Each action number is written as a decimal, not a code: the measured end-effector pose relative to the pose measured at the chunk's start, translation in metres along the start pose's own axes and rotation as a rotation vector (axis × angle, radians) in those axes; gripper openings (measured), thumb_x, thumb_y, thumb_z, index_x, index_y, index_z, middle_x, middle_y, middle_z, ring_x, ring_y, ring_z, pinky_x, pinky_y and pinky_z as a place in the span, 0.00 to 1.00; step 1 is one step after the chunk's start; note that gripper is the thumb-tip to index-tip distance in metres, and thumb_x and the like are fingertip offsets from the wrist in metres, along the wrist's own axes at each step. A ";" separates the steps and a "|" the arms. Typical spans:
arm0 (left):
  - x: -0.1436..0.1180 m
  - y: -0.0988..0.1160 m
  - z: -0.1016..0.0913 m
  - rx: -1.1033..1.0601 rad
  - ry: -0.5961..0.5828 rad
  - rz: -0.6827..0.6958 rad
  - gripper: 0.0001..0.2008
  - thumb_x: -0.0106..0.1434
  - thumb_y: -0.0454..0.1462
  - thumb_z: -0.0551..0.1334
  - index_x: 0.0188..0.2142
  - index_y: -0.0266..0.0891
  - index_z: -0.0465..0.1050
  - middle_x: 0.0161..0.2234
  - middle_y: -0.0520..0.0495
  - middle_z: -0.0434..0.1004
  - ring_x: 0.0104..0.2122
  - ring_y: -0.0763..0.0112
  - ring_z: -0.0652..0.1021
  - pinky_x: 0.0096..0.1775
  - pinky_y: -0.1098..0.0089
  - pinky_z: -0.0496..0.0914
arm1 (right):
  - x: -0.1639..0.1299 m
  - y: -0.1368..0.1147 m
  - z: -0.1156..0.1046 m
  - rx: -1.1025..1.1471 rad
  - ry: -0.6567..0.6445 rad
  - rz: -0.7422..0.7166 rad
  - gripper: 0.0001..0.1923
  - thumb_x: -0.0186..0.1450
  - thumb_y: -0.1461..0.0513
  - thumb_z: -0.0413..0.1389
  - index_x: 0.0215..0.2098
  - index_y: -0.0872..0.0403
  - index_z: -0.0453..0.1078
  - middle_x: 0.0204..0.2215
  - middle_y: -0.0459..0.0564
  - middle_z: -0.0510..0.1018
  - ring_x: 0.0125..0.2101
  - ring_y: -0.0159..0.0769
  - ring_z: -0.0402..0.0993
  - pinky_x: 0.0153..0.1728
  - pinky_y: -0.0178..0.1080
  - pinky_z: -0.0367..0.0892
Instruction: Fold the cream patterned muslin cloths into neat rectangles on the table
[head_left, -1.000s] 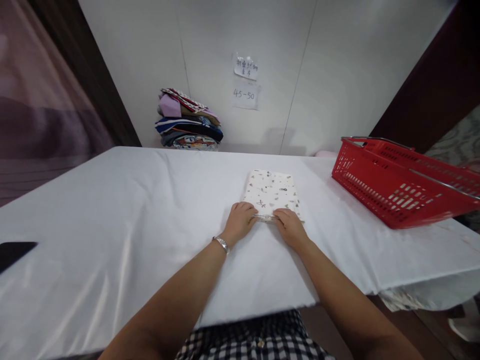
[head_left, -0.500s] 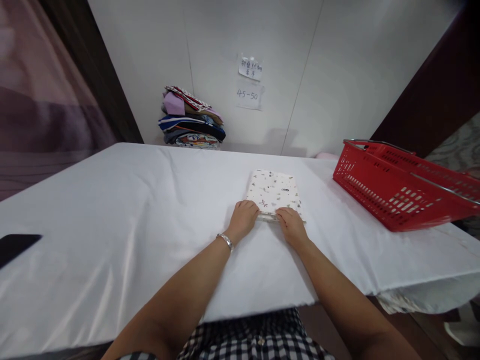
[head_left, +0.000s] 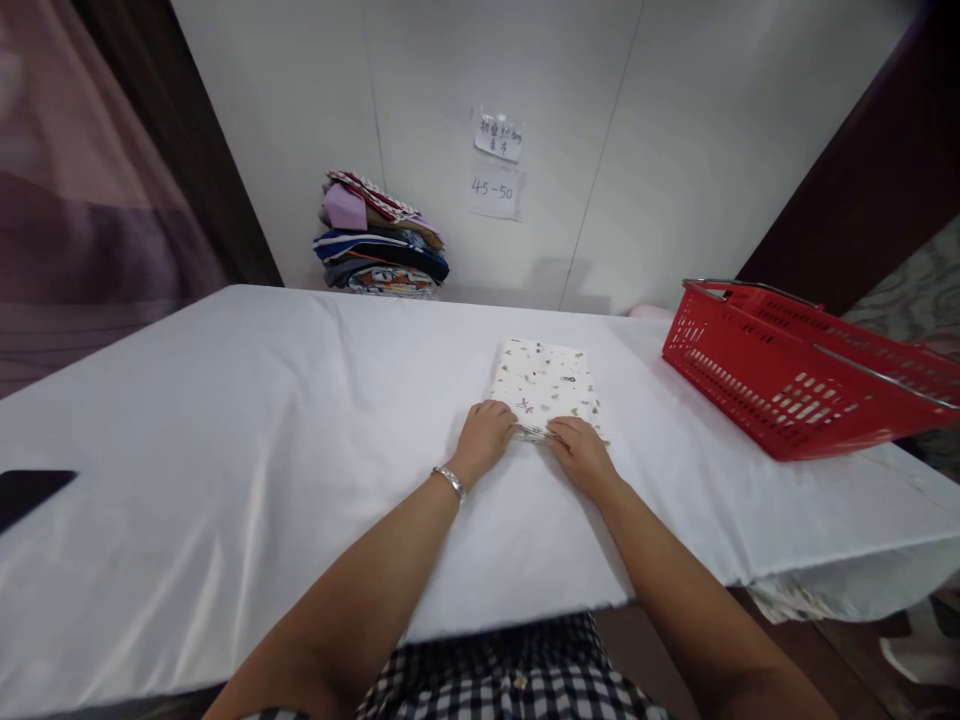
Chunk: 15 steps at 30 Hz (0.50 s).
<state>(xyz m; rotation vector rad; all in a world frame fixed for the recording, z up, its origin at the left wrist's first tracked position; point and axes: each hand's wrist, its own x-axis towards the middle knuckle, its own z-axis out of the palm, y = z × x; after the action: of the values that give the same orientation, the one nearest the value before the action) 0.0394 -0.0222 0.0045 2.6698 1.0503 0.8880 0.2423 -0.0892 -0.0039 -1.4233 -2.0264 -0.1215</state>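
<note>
A white-clothed table [head_left: 330, 430] stands before a pale panelled wall [head_left: 675, 150] bearing two handwritten paper signs [head_left: 495, 207], with mauve drapery [head_left: 82, 220] at left

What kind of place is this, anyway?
Probably an indoor workspace for sorting or folding textiles, though I can't be certain. A folded printed cloth lies on a white-covered table, a stack of folded fabrics is beyond its far edge, and a handwritten note reads 45-50.

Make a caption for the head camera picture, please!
Left hand and right hand touch a folded patterned cloth on a white tablecloth.
</note>
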 end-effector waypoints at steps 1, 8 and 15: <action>0.001 0.000 0.000 0.011 0.003 0.000 0.07 0.65 0.35 0.55 0.34 0.40 0.71 0.36 0.48 0.72 0.42 0.65 0.69 0.43 0.62 0.62 | 0.000 0.000 0.000 -0.003 -0.002 0.001 0.11 0.64 0.60 0.52 0.43 0.52 0.71 0.41 0.53 0.75 0.42 0.42 0.69 0.45 0.46 0.65; 0.003 0.002 0.001 0.043 0.002 -0.014 0.06 0.65 0.35 0.55 0.33 0.39 0.70 0.36 0.47 0.72 0.41 0.64 0.69 0.42 0.63 0.62 | 0.004 -0.002 0.003 -0.027 0.037 0.037 0.11 0.66 0.63 0.48 0.40 0.53 0.72 0.38 0.52 0.76 0.40 0.40 0.70 0.43 0.44 0.64; -0.001 0.003 -0.003 0.005 -0.019 0.015 0.04 0.63 0.37 0.57 0.36 0.41 0.69 0.38 0.48 0.72 0.43 0.64 0.69 0.44 0.62 0.62 | 0.004 0.001 0.006 -0.070 0.011 0.042 0.12 0.66 0.63 0.47 0.39 0.53 0.72 0.39 0.53 0.76 0.40 0.41 0.70 0.42 0.45 0.64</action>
<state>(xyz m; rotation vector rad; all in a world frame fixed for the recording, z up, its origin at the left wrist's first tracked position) 0.0388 -0.0250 0.0074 2.6880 1.0313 0.8616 0.2397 -0.0833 -0.0067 -1.5039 -1.9994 -0.1840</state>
